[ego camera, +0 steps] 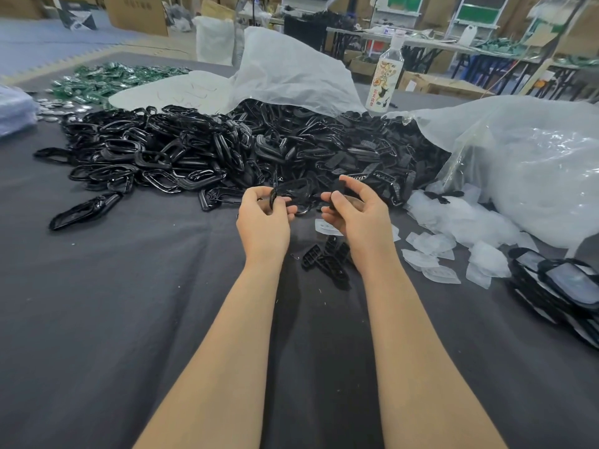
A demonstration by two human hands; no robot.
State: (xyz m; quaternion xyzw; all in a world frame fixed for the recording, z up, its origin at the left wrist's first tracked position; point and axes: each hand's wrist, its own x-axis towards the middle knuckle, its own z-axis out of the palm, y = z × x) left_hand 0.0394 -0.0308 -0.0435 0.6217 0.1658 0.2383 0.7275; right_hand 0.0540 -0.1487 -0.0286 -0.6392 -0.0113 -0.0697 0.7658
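**Assembly of a two-part black plastic fitting, early stage.** The left hand point(264, 222) pinches a black frame point(275, 198) between thumb and forefinger, with the other fingers curled beneath. The right hand point(359, 218) pinches a black insert point(335, 193) between thumb and middle fingers, the forefinger lifted above it. Both parts are held just above the grey cloth point(97, 319) at the near edge of the stock, near each other but apart, so the joining appears not yet made. Done, by judgement: a finished stack point(560, 286) of bagged pieces at far right. Left to do: the large frame heap point(146, 157), the insert heap point(372, 147), a few loose inserts point(327, 262) by the wrists and scattered clear pouches point(431, 251) (most of the work, it seems, lies ahead). Writing: the bottle point(385, 76) beyond the heaps carries a label with a painted figure and a column of red characters, too small to read. Faint print on a cardboard box point(136, 11) at the back is likewise illegible. No brand can be made out.
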